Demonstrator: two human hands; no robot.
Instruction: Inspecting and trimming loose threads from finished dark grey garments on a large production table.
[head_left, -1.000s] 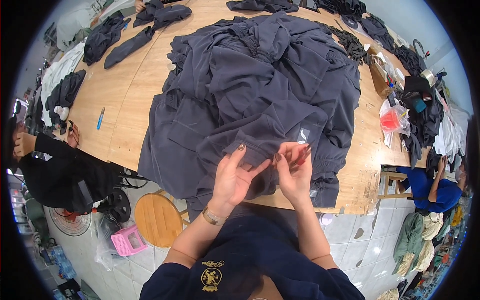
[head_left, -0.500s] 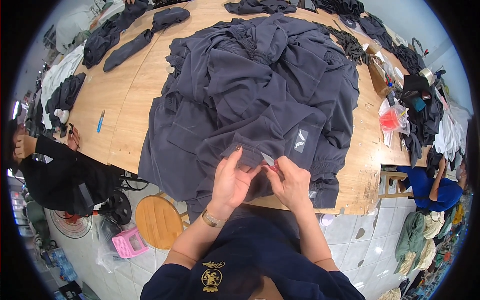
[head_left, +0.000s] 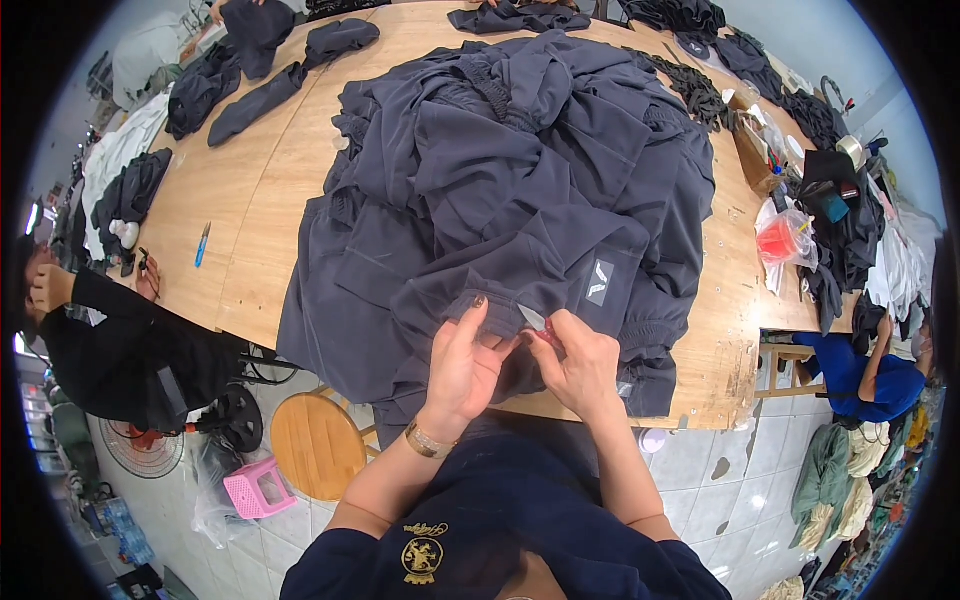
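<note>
A big heap of dark grey garments [head_left: 520,170] covers the middle of a wooden table [head_left: 250,200]. The nearest garment [head_left: 440,280] hangs over the table's front edge and carries a small white label patch [head_left: 599,282]. My left hand [head_left: 463,365] pinches the fabric at its hem. My right hand [head_left: 580,362] holds a small metal thread snipper [head_left: 533,318] with its tip at the same spot on the fabric. Both hands touch each other over the hem.
A blue pen [head_left: 203,243] lies on the left of the table. Dark clothes [head_left: 260,60] lie at the back left. A red item in a clear bag [head_left: 780,240] sits at the right. A round wooden stool [head_left: 315,445] and pink box [head_left: 258,488] stand below. Other people sit at left [head_left: 120,340] and right [head_left: 870,375].
Both hands have come lower and closer together on the garment's hem. The white label patch is now uncovered to the right of my right hand.
</note>
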